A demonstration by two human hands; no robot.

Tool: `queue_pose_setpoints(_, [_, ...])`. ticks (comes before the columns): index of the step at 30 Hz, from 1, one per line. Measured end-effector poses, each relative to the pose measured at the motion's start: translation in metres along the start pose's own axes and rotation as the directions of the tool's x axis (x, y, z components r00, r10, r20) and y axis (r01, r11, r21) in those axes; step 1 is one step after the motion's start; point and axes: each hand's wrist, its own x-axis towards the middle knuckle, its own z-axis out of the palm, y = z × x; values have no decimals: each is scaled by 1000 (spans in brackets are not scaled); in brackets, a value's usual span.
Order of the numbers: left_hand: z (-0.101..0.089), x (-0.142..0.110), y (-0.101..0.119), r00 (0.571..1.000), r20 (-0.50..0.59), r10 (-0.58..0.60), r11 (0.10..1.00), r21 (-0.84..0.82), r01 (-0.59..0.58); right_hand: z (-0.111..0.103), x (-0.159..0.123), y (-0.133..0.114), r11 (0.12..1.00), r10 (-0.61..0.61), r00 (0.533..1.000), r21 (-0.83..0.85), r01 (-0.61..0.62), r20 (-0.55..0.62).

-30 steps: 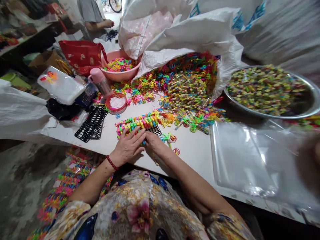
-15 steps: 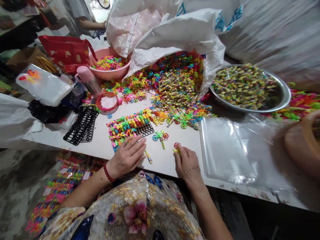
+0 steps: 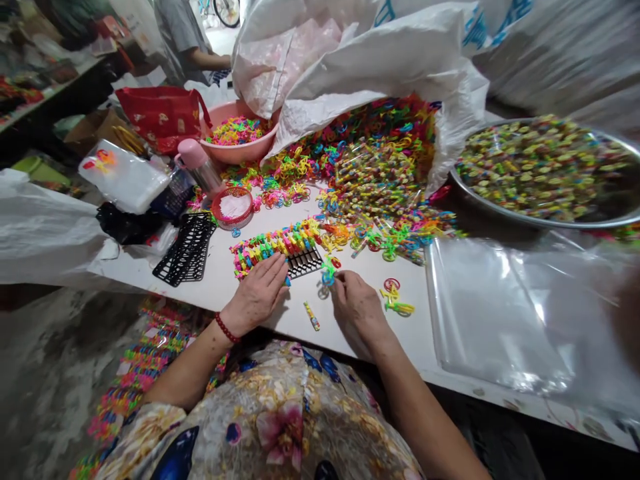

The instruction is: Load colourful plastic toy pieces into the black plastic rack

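My left hand (image 3: 259,291) lies flat with its fingers stretched over the near edge of a black plastic rack (image 3: 306,262), whose left part is filled with rows of colourful small toys (image 3: 275,241). A green and blue toy bicycle (image 3: 328,272) is pinched in the fingertips of my right hand (image 3: 359,301), just right of the rack. To the right of that hand, a yellow-green toy bicycle (image 3: 397,305) with a red wheel lies on the table. One small filled tube (image 3: 311,316) rests on the table between my hands.
Black racks (image 3: 186,250) and a red basket (image 3: 233,208) stand at the left. Behind the rack, loose toys and filled tubes (image 3: 375,177) spill from a white sack (image 3: 380,63). A metal basin (image 3: 550,217) and clear plastic bags (image 3: 490,300) are at the right. Another person (image 3: 183,37) is behind.
My right hand has let go of the yellow-green toy bicycle and moved left, taking hold of the green and blue one. My left hand stays over the rack. The view has shifted.
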Motion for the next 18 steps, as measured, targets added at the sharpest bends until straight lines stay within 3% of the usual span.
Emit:
queue_pose_setpoints(3, [-1,-2,-4,1000,23,21,998,-59,-19,8,8,-18,961,-64,994,273,36,94])
queue_pose_setpoints(6, [-1,-1,-7,999,19,37,996,-81,-36,23,18,-39,896,-150,978,438,73,144])
queue_pose_setpoints(12, [-3,-1,-7,998,43,42,995,-93,-37,49,37,-48,827,-268,957,536,171,107])
queue_pose_setpoints(18, [-5,-2,-6,1000,-3,-2,993,-119,1,45,42,-42,809,-352,925,543,223,145])
